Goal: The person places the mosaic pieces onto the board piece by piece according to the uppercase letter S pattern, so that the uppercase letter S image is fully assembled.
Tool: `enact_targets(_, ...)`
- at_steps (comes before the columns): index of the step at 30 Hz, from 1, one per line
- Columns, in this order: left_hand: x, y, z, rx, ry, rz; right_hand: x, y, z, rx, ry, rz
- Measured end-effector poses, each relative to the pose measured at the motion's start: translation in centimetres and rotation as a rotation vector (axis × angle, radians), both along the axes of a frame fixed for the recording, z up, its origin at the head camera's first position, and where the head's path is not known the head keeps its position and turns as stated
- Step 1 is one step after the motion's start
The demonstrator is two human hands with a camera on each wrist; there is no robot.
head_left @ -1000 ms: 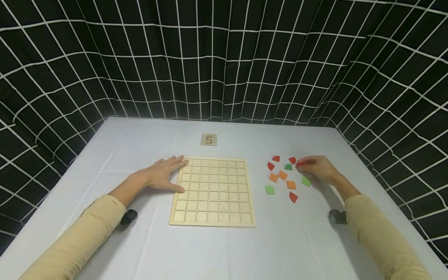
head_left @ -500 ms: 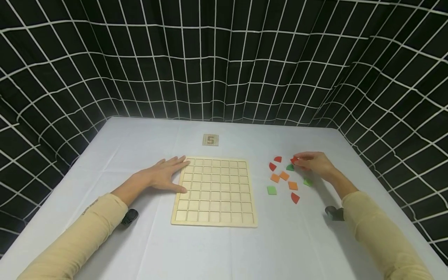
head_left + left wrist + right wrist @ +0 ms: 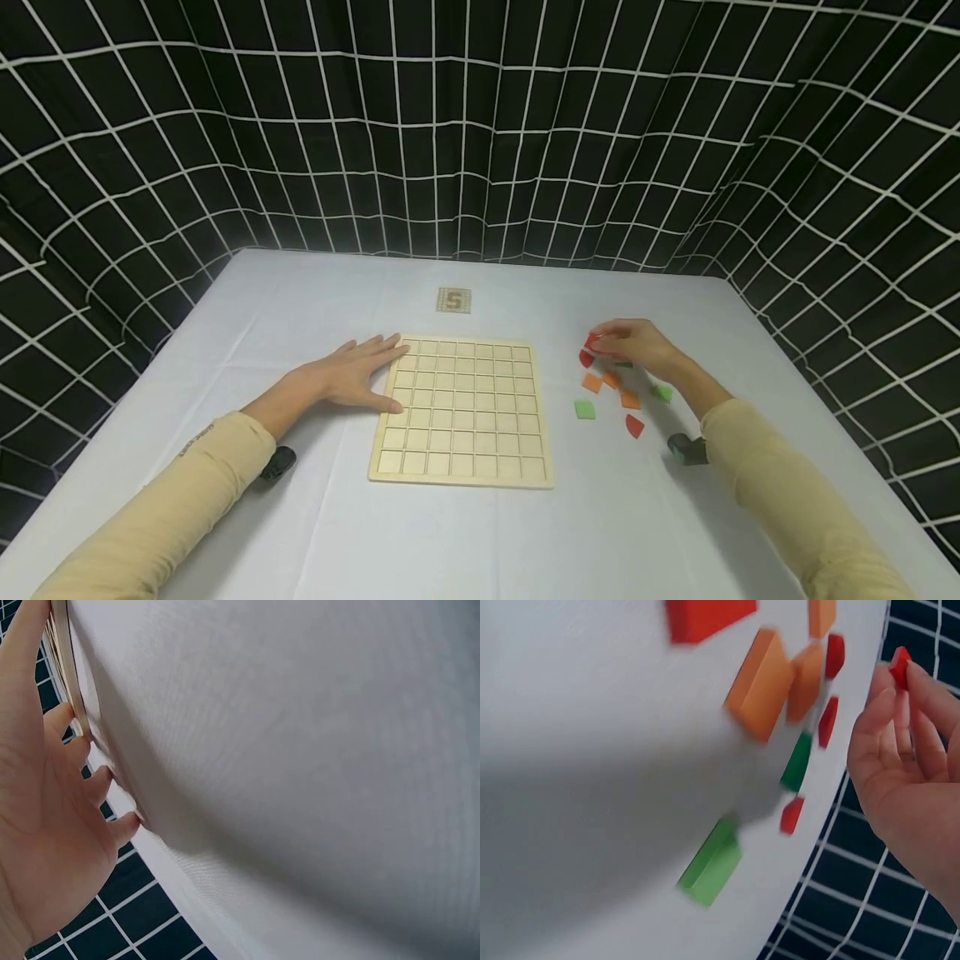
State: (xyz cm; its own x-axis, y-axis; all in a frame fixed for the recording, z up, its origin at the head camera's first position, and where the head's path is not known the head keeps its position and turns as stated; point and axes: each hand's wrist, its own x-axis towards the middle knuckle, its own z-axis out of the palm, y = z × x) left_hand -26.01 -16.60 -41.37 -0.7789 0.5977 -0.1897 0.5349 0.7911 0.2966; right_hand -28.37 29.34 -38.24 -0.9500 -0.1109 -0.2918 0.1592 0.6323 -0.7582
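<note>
One red piece (image 3: 900, 669) in right fingers (image 3: 933, 696), gridded wooden board (image 3: 462, 401)

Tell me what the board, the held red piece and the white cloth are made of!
The board looks like wood: matte, pale tan. The red piece could be plastic or painted wood: evenly coloured, seemingly smooth. The white cloth seems woven fabric: dull, with soft creases.

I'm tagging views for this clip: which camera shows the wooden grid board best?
The head view: it shows nearly all of the wooden grid board, with only the left hand covering part of its left edge. The left wrist view shows just an edge-on strip; the right wrist view shows none of it.
</note>
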Motion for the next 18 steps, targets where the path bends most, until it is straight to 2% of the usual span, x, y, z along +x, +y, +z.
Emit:
enact_targets(3,0.0,0.0,0.0,-0.014,-0.001,0.007,-0.2,-1.3,0.1,0.014,0.0,0.026)
enact_targets(12,0.3,0.1,0.0,0.004,0.009,0.011,-0.7,-4.4,0.2,-0.032,-0.017,0.057)
enact_targets(18,0.5,0.3,0.0,-0.002,-0.001,0.025,-0.6,-6.0,0.5,-0.023,-0.031,0.121)
